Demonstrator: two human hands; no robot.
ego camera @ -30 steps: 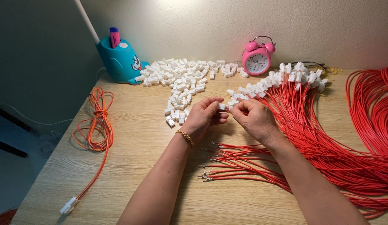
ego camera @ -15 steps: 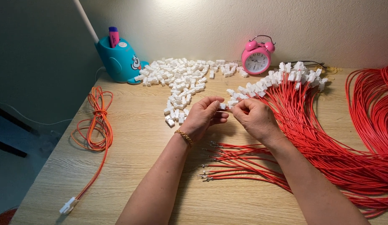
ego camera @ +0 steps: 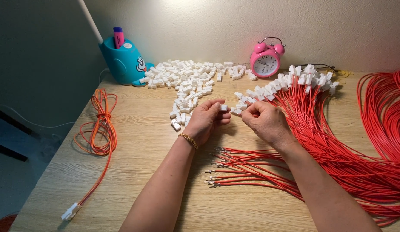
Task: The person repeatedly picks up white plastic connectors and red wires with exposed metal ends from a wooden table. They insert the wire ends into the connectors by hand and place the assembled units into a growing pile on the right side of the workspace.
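Looking down from the head camera, both hands meet just in front of the pink alarm clock (ego camera: 266, 60), over the wooden table (ego camera: 135, 129). The left hand (ego camera: 206, 120), with a gold bracelet (ego camera: 188, 140) at its wrist, pinches a small white connector (ego camera: 224, 107) between thumb and fingertips. The right hand (ego camera: 267, 122) is closed in a pinch too, just right of that connector; what it grips is mostly hidden by the curled fingers, though a bit of white (ego camera: 237, 111) shows at their tips. Whether a wire runs into it cannot be told.

Right of the clock, a row of white plugs (ego camera: 294, 81) caps a fan of red wires (ego camera: 337, 141), which sweeps toward the near right and is cut off by the frame edge. A second red bundle (ego camera: 387, 111) further right is also cropped. Below the hands, in front of the clock, loose red wires with bare metal ends (ego camera: 234, 169) lie partly under the right forearm.

Left of the clock sits a heap of loose white connectors (ego camera: 187, 79), and beyond it a teal pen holder (ego camera: 122, 64) with a pink marker; a white pole rises from there out of view. Far left of the clock lies a coiled orange cable (ego camera: 101, 124) ending in a white plug (ego camera: 70, 212).
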